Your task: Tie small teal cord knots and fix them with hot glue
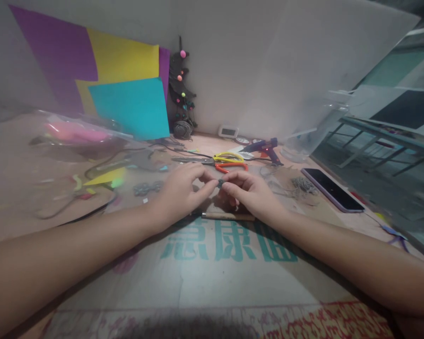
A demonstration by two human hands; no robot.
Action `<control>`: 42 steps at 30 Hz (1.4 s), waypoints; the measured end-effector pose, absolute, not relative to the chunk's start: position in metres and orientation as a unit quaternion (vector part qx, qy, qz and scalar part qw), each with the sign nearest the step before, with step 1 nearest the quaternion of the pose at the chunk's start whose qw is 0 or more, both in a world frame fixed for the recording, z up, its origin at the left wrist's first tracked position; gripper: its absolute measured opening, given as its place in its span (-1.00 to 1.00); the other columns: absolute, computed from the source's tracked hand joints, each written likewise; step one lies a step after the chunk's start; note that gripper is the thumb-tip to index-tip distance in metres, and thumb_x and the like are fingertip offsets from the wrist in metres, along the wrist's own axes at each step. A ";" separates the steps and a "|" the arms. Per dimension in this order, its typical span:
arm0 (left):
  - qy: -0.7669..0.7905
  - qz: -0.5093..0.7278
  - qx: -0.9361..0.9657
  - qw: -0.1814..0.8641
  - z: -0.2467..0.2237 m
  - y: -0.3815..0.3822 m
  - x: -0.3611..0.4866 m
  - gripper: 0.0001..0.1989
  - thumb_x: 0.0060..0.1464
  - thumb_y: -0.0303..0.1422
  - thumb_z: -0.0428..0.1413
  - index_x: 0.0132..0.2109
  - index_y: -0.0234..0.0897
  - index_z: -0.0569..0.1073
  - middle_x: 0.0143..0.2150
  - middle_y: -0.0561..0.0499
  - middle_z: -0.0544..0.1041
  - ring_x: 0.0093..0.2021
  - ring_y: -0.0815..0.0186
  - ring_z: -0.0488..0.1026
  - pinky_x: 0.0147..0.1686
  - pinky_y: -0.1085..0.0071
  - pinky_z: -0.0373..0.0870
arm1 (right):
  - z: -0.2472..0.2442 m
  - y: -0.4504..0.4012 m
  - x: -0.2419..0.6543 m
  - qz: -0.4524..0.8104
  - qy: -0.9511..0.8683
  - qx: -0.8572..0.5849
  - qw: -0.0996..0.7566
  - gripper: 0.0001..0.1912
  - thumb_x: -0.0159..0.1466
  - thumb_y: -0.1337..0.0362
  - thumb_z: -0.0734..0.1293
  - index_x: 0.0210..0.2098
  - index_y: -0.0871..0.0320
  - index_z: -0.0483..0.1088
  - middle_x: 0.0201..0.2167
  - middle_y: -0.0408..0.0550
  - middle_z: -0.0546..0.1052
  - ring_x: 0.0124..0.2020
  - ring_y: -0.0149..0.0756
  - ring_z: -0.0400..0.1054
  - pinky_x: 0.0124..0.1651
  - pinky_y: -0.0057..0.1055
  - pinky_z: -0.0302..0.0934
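Between my fingertips, at the middle of the table, is a small dark grey-green piece [220, 183], too small to tell its kind. My left hand [180, 195] pinches it from the left with thumb and forefinger. From the other side, the thumb and forefinger of my right hand [252, 192] close on it too. Below the hands lies a tool with a wooden handle [229, 216], partly covered by my right hand. Scissors [230, 159] with yellow and orange handles rest just behind the fingers. Left of my left hand are grey-green knotted pieces [146, 188].
A glue gun [266, 149] with a red light lies at the back right. A phone [332, 190] and a tangle of grey cord [302, 185] are to the right. Coloured sheets [130, 108] lean at the back left, beside a plastic bag [81, 134] with pink contents.
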State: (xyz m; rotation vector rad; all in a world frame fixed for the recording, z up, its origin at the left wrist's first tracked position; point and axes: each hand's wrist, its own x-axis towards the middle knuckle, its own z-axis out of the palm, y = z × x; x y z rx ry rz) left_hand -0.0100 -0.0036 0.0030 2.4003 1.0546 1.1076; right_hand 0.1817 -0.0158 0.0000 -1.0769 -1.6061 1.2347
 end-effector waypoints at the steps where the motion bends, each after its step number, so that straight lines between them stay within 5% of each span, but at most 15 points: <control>1: 0.361 0.382 0.838 0.144 0.002 -0.003 -0.010 -0.81 0.19 -0.34 0.05 -0.37 -0.27 0.42 -0.34 0.03 0.53 -0.25 0.26 0.44 -0.17 0.32 0.28 | 0.000 -0.016 0.182 0.490 -0.639 -0.428 0.410 -0.69 0.15 0.07 0.42 -0.32 0.16 0.34 -0.57 -0.21 0.48 -0.66 -0.52 0.21 -0.60 -0.53 0.12; 30: 0.383 0.373 0.831 0.154 0.002 -0.003 -0.008 -0.85 0.13 -0.34 0.08 -0.40 -0.26 0.43 -0.35 0.04 0.55 -0.25 0.25 0.46 -0.17 0.31 0.31 | 0.002 -0.019 0.180 0.481 -0.653 -0.426 0.401 -0.71 0.19 0.05 0.38 -0.32 0.15 0.34 -0.61 -0.24 0.41 -0.65 -0.50 0.22 -0.59 -0.52 0.14; 42: 0.375 0.363 0.826 0.211 -0.003 0.004 -0.012 -0.75 0.24 -0.38 -0.02 -0.09 -0.19 0.55 -0.27 0.04 0.63 -0.22 0.25 0.54 -0.17 0.32 0.43 | 0.000 -0.015 0.183 0.456 -0.633 -0.431 0.454 -0.70 0.21 0.04 0.36 -0.29 0.16 0.32 -0.52 -0.18 0.49 -0.64 -0.52 0.21 -0.62 -0.55 0.12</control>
